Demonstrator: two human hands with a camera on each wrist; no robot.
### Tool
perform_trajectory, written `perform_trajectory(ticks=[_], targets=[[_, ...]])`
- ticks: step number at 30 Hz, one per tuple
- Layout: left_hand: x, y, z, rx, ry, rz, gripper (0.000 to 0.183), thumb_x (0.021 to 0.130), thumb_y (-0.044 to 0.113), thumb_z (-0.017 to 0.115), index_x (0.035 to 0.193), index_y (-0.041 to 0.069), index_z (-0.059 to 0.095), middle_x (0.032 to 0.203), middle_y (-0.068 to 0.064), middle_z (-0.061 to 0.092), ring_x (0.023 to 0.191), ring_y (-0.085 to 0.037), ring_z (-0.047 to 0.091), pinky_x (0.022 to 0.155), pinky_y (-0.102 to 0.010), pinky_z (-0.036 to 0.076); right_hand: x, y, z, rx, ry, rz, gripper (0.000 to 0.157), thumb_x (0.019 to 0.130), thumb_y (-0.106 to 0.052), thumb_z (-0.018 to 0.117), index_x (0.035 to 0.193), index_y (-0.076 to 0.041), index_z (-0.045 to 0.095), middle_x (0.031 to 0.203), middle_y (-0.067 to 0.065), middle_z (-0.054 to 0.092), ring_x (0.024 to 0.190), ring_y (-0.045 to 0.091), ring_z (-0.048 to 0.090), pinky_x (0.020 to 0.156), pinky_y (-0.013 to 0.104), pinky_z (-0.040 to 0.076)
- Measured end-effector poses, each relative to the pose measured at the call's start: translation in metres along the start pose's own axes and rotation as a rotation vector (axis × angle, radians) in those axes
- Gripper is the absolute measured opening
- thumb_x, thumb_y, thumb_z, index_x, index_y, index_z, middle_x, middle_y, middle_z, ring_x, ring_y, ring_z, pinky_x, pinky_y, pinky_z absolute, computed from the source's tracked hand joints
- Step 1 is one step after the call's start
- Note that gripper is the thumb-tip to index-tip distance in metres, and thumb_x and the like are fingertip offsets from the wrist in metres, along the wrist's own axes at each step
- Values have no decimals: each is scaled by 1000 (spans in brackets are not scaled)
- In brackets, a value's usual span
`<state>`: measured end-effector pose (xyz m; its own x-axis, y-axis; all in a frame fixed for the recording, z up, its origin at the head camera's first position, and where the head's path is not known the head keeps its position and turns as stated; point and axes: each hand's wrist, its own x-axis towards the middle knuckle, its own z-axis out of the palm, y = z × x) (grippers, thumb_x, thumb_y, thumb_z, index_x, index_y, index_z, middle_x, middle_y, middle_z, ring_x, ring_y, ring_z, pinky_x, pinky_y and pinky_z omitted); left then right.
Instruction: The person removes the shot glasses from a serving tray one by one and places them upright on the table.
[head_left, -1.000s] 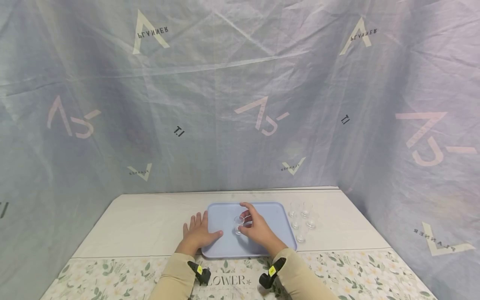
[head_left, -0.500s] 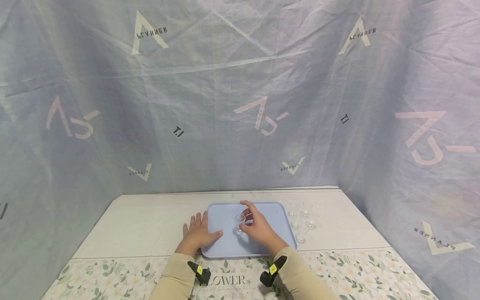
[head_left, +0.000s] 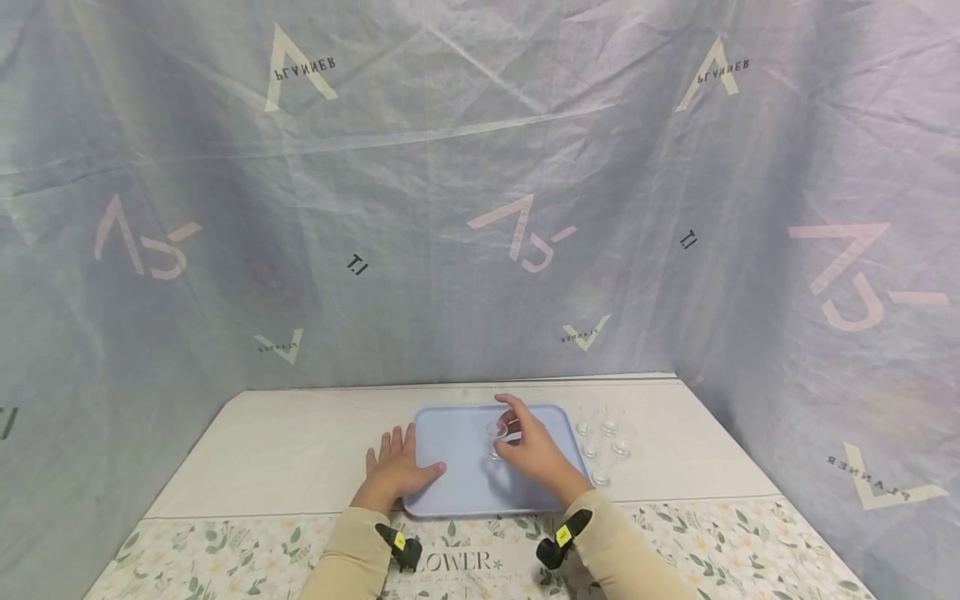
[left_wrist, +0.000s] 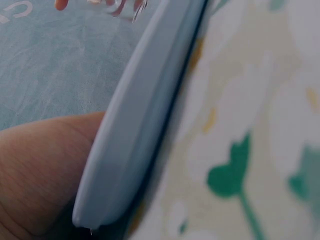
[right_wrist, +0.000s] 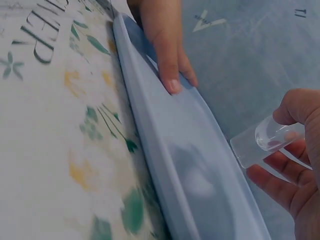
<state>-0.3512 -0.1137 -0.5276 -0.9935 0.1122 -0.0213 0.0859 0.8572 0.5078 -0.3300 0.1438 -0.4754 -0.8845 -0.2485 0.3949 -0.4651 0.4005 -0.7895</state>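
A small clear shot glass [head_left: 496, 431] is pinched between the thumb and fingers of my right hand [head_left: 536, 450], over the right-middle part of the pale blue tray [head_left: 457, 492]. In the right wrist view the glass [right_wrist: 250, 145] hangs above the tray surface, with a shadow below it. My left hand [head_left: 399, 473] lies across the tray's left edge, fingers spread and straight, thumb over the inner surface. The left wrist view catches the tray rim [left_wrist: 122, 135] beside the left hand, and part of the glass at the top.
Several more clear glasses [head_left: 601, 475] stand on the white cloth [head_left: 300, 450] just right of the tray. A flower-printed cloth [head_left: 240, 554] covers the front of the table. Grey-blue fabric [head_left: 450, 317] hangs behind and on both sides.
My right hand has moved right and slightly up with the glass, lifting it off the tray surface. The left hand and the tray have stayed in place.
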Motion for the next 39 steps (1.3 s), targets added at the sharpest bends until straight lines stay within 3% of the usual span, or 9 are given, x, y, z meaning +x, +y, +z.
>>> perform_trajectory(ticks=[5,12,17,39], targets=[[-3,2,-2,-1,-1,7,111,88,67,62,160,-2,13,164,-31,6,152,-49,-1,117,-68,-7,-2,14,-21,-40,10,9,75,83,7,72,148,-14,43,103,12,57,96,26,64,81,38,60],[-12,11,-12,-11,3,5,104,89,56,67,158,-5,19,163,-33,11,152,-50,5,118,-67,-4,-7,16,-51,-76,55,12,76,82,5,71,149,-14,42,100,11,57,92,23,64,78,33,60],[-14,13,-13,-2,-1,-1,105,89,57,65,159,-4,17,163,-33,10,152,-49,4,119,-66,-5,-13,19,-74,-128,92,17,75,82,6,70,149,-11,42,100,12,58,91,23,63,76,31,60],[-15,13,-14,29,1,-6,105,89,58,66,159,-4,18,163,-32,12,151,-50,7,118,-69,1,-45,17,-155,-291,187,75,73,86,5,66,152,-11,38,105,12,56,100,29,64,83,41,59]])
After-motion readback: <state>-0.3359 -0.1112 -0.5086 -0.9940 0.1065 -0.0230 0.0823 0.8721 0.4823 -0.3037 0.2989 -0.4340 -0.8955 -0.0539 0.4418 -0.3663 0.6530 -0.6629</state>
